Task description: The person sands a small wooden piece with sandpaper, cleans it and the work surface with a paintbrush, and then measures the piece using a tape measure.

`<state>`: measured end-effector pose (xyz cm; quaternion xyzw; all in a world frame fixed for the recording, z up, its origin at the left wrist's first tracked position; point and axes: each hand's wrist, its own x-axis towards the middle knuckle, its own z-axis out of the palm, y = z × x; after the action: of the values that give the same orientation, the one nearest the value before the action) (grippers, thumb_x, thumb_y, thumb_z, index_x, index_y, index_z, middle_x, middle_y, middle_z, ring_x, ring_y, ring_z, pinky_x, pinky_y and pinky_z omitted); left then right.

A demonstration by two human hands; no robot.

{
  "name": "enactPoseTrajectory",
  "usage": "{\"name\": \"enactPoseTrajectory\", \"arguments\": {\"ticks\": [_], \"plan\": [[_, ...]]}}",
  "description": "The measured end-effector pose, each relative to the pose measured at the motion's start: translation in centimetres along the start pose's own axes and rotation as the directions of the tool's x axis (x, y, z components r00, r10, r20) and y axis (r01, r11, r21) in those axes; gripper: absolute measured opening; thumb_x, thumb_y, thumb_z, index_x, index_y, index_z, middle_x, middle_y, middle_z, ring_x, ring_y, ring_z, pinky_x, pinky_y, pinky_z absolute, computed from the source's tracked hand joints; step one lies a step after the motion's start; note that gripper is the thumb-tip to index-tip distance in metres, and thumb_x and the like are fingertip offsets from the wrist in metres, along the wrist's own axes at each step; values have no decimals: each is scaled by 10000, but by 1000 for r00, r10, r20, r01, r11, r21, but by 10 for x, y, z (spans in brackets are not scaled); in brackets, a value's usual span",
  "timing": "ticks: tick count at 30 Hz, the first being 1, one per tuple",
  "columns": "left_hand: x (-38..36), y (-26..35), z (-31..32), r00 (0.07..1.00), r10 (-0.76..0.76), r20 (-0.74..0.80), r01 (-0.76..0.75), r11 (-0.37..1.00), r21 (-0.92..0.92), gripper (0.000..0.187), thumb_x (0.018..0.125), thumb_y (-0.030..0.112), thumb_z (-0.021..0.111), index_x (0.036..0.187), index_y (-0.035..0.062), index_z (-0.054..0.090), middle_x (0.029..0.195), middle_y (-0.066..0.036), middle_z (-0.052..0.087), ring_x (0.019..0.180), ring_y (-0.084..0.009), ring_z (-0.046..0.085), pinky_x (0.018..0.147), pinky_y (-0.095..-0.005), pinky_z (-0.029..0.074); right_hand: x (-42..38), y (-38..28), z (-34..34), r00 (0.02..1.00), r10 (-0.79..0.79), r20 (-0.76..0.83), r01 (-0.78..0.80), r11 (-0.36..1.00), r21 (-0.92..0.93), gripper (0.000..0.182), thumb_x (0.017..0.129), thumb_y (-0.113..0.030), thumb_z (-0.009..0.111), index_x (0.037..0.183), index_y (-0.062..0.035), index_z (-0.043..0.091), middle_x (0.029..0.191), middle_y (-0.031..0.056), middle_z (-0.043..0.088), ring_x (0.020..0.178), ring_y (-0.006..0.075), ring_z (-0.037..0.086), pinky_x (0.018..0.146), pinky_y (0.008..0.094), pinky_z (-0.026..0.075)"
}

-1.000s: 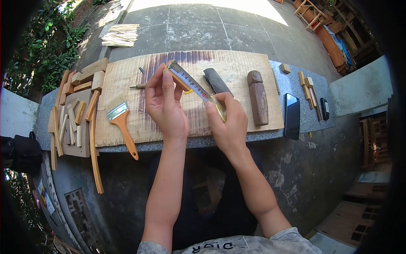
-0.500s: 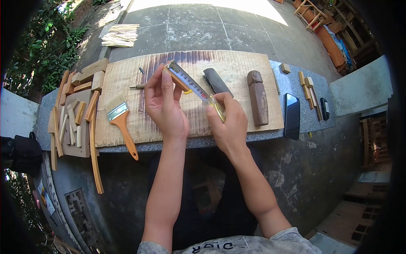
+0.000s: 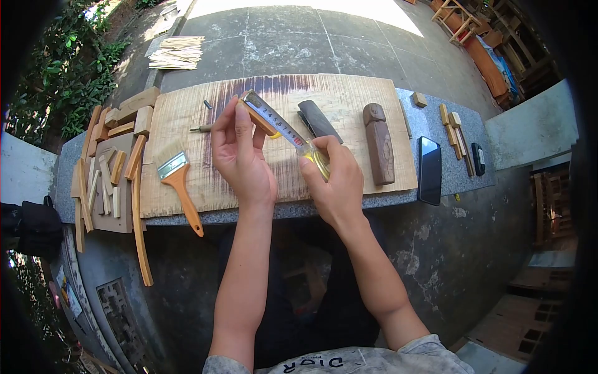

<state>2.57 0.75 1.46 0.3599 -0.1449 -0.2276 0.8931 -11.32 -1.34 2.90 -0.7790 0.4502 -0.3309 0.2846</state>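
Observation:
My left hand (image 3: pixel 245 153) pinches a short orange-brown piece (image 3: pixel 260 120), which looks like wood and has a yellow part at its lower end. Along that piece lies the extended blade of a tape measure (image 3: pixel 277 119), its hooked end up by my left fingertips. The numbers on the blade face me. In my right hand (image 3: pixel 336 171) is the tape measure's yellow, partly see-through case, with the thumb on its near side. Both hands are raised over a wide wooden board (image 3: pixel 249 194). Just beyond my right hand lies a dark, block-shaped tool (image 3: pixel 319 121).
A flat brush (image 3: pixel 178 177) lies at the board's left, near several wood strips (image 3: pixel 115 165). On the right are a dark carved wooden block (image 3: pixel 379 144), a phone (image 3: pixel 429 169), small wood blocks (image 3: pixel 453 128) and a small black device (image 3: pixel 478 159). Sticks (image 3: pixel 177 52) lie on the ground beyond.
Both hands have shifted very slightly left, and the tape blade has tilted a little with the piece. The grip of each hand stays the same.

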Motion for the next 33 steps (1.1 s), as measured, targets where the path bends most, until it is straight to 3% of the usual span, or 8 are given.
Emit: {"name": "enactPoseTrajectory", "arguments": {"ticks": [11, 33], "plan": [[0, 0, -1, 1000, 5, 5, -5, 1000, -3, 239, 1064, 159, 647, 1286, 72, 642, 1275, -36, 676, 1132, -110, 673, 905, -289, 606, 0, -1, -3, 999, -13, 30, 13, 1000, -13, 507, 828, -411, 681, 1139, -13, 642, 1012, 202, 688, 963, 370, 679, 820, 488, 534], [-1, -2, -1, 1000, -12, 19, 12, 1000, 15, 240, 1072, 173, 636, 1295, 85, 632, 1270, -34, 671, 1138, -113, 668, 918, -298, 593, 2, -1, 2, 998, 55, 4, -55, 998, 41, 444, 866, -388, 721, 1091, -9, 661, 967, 197, 682, 911, 363, 674, 800, 480, 524]]}}
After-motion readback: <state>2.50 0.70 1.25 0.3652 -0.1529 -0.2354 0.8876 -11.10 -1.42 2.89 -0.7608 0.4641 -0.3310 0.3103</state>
